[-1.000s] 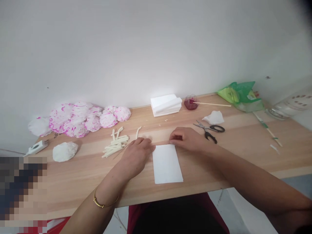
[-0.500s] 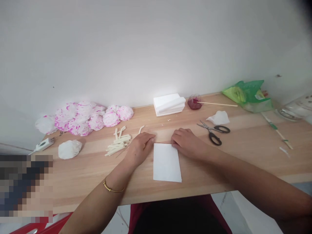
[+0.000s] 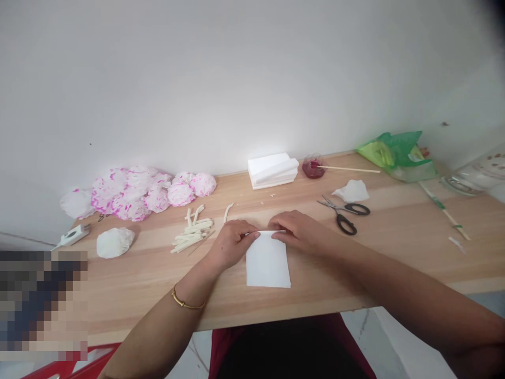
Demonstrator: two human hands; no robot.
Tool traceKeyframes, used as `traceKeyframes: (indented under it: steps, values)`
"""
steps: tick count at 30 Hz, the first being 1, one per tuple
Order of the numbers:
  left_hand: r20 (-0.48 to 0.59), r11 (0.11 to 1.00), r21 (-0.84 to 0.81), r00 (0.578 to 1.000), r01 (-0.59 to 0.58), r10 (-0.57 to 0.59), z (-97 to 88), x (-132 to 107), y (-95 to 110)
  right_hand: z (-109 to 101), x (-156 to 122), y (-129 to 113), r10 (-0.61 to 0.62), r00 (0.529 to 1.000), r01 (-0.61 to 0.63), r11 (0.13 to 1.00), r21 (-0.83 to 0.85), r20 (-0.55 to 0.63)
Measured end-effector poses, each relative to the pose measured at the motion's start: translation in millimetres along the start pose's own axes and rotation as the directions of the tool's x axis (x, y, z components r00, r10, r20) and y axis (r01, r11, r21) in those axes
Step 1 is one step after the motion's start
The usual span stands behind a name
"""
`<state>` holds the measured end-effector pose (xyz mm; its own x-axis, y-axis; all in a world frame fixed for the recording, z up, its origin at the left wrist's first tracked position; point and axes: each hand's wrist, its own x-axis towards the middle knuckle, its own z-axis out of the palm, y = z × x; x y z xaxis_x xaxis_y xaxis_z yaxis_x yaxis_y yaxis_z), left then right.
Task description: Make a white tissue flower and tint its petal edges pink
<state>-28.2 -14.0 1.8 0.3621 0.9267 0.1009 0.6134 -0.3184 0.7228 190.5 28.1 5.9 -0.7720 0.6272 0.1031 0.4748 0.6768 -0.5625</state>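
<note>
A white paper tissue (image 3: 268, 266) lies flat on the wooden table in front of me. My left hand (image 3: 235, 241) pinches its far left corner between thumb and fingers. At the far right corner my right hand (image 3: 295, 231) grips the same edge, thumb on the near side. The far edge between the two hands looks slightly lifted or turned over. Left of my left hand is a small pile of cream-coloured strips (image 3: 193, 231), with one loose strip (image 3: 228, 211) just beyond the hand. Black-handled scissors (image 3: 346, 216) rest open to the right of my right hand.
Behind stand a stack of white tissues (image 3: 272, 171) and a cup of dark red liquid (image 3: 313, 167) with a stick. Pink-and-white tissue balls (image 3: 134, 192) line the back left, near a white bundle (image 3: 114, 242). A green plastic bag (image 3: 402, 152) lies back right.
Both hands have closed in on the tissue's far edge and now pinch it. The fingers have come nearer each other, and the view has shifted slightly.
</note>
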Motion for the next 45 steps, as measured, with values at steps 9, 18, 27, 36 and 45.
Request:
traceKeyframes:
  steps: [9,18,27,36,45]
  values:
    - [-0.368,0.993,-0.005,0.924,-0.116,0.106,0.6,-1.9,4.2,-5.8,2.2,1.3,-0.12,0.946,0.099,0.992,-0.083,-0.302]
    - [-0.424,0.784,0.537,0.704,-0.311,0.57,-24.0,-17.9,29.1,-21.7,-21.3,-7.5,-0.357,0.774,0.155,0.907,-0.391,-0.523]
    - [-0.186,0.883,0.434,0.941,-0.179,0.282,11.9,-65.0,25.3,15.8,-47.5,-15.3,-0.249,0.95,0.207,0.954,-0.217,-0.19]
    - [-0.15,0.945,0.327,0.988,0.015,0.037,30.2,-76.4,19.4,23.2,-49.9,-14.4,-0.08,0.997,0.08,0.997,0.012,-0.005]
    - [-0.035,0.912,0.373,0.985,0.169,-0.168,18.9,-61.1,29.7,22.6,-41.1,-16.3,0.046,0.999,-0.046,0.999,-0.017,-0.002]
